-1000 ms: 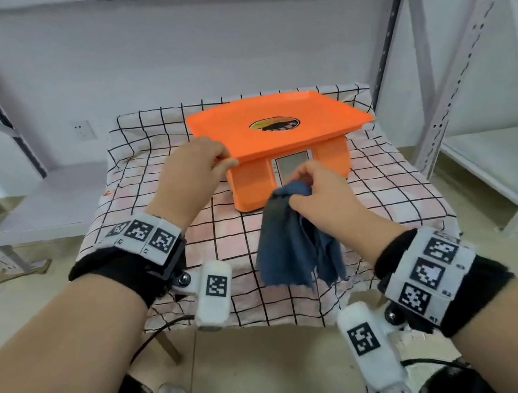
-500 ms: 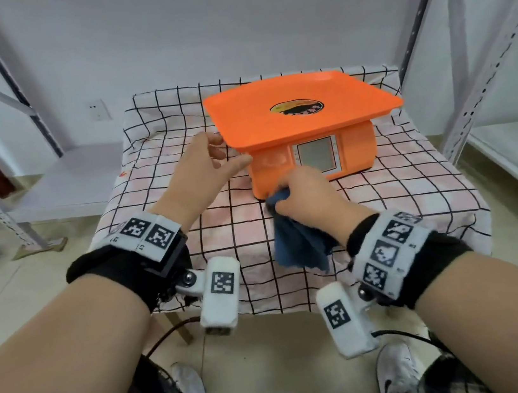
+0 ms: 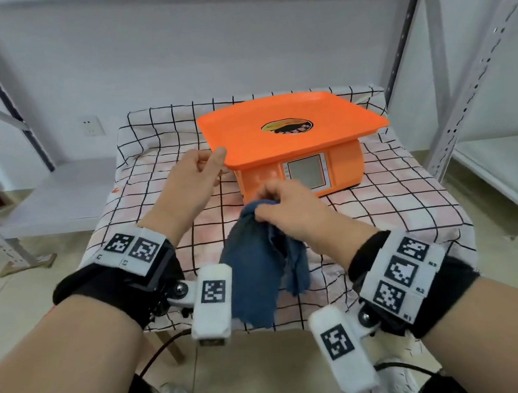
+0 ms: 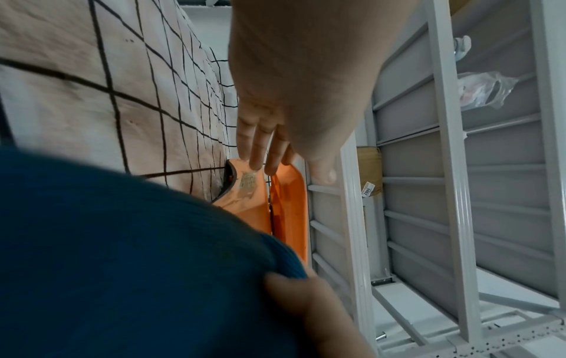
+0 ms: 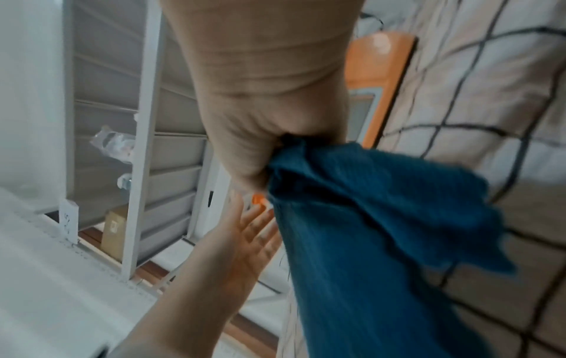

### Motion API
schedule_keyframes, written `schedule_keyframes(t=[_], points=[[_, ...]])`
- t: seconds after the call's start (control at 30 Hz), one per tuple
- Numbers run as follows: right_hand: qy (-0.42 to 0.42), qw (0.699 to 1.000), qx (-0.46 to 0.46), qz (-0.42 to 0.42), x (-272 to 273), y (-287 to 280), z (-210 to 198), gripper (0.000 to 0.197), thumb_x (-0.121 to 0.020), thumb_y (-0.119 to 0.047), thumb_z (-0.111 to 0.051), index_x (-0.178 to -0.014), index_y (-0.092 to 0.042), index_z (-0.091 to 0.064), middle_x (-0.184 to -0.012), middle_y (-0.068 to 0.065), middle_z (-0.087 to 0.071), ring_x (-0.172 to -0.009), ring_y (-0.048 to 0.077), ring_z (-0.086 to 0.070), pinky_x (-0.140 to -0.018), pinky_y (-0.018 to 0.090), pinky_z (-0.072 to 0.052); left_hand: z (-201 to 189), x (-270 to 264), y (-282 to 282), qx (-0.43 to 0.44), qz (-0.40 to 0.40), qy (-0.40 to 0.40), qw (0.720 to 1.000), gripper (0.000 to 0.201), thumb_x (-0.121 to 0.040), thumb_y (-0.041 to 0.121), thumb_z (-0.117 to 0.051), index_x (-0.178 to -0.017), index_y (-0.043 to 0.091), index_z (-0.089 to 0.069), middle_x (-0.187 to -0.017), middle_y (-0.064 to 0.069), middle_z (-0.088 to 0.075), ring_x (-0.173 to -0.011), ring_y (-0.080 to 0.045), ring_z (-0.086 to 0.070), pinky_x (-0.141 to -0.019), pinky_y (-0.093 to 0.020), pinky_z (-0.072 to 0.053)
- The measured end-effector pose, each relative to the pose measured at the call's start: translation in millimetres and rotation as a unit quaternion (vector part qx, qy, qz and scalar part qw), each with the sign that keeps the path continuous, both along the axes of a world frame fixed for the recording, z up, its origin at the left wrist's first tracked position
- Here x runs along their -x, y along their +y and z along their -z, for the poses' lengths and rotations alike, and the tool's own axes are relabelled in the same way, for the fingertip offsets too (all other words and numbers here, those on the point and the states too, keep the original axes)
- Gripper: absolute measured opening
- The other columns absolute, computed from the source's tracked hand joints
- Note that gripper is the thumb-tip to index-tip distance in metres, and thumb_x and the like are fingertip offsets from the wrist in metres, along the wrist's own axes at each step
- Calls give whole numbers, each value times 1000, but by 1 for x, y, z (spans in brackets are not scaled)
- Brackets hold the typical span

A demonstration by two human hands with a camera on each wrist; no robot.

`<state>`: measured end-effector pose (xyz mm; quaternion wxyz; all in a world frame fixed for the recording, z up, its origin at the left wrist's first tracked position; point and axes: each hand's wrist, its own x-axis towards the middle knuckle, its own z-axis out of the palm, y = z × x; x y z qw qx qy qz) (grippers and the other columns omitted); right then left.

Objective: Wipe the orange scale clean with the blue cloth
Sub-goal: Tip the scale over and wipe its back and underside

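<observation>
The orange scale (image 3: 289, 138) stands on the checked tablecloth (image 3: 384, 198), its grey display facing me. My right hand (image 3: 265, 202) grips a bunched blue cloth (image 3: 260, 262) just in front of the base's left front; most of the cloth hangs loose below the fist. The right wrist view shows that fist (image 5: 275, 155) closed on the blue cloth (image 5: 367, 230). My left hand (image 3: 213, 162) reaches the tray's front-left corner with straight fingers. In the left wrist view the left hand (image 4: 291, 169) has its fingers under the scale's tray (image 4: 287, 201) and its thumb over it.
Grey metal shelving uprights (image 3: 473, 73) stand close on the right and behind the small table. A low white shelf (image 3: 61, 197) lies to the left. My shoes and legs are beneath the table's near edge.
My right hand took the cloth from the display down to the base's left front, and the cloth now hangs long again. My left hand's grip on the tray corner has loosened to straight fingers.
</observation>
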<state>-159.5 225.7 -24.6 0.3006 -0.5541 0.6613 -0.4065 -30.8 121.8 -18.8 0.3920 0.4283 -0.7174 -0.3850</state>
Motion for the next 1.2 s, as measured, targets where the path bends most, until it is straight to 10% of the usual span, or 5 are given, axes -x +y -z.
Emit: schedule_keyframes(t=[0.23,0.6,0.87,1.03,1.2], points=[[-323,910,34,257,46,-4,-24,20,-80,-26,-56,-68,-12,-63,-65,5,-59,-60,22,-54,-62,31,-44,-3,6,-3,-35,-28,60,997,26,-95,39,-49,-103,15,-51,-88,3,-62,-82,-16,-60,-83,-39,-51],[-388,884,40,258,27,-63,-4,43,-80,-31,-71,-111,-9,-51,-103,12,-64,-93,29,-64,-85,43,-53,7,12,-24,-34,-108,93,989,25,-93,38,-51,-106,16,-54,-86,-2,-64,-77,-15,-59,-63,-25,-42],[-395,881,93,245,30,-74,-6,20,-80,-13,-57,-95,-10,-44,-74,7,-47,-69,21,-50,-54,25,-40,9,2,-35,-16,-96,67,993,33,-94,6,-31,-114,24,-50,-74,1,-48,-51,-11,-35,-42,-20,-31],[-392,885,136,212,43,-68,-27,18,-79,-10,-56,-95,-11,-49,-75,9,-53,-69,23,-55,-58,29,-48,5,-7,-34,21,-97,37,994,33,-94,22,-51,-127,24,-49,-126,-3,-40,-100,-15,-52,-85,-25,-42],[-385,902,130,145,54,-55,-39,13,-81,0,-52,-80,-11,-58,-67,7,-65,-63,22,-64,-60,29,-54,5,-19,-33,158,-139,10,978,54,-87,50,-48,-130,17,-52,-133,-10,-38,-126,-21,-37,-106,-30,-29]])
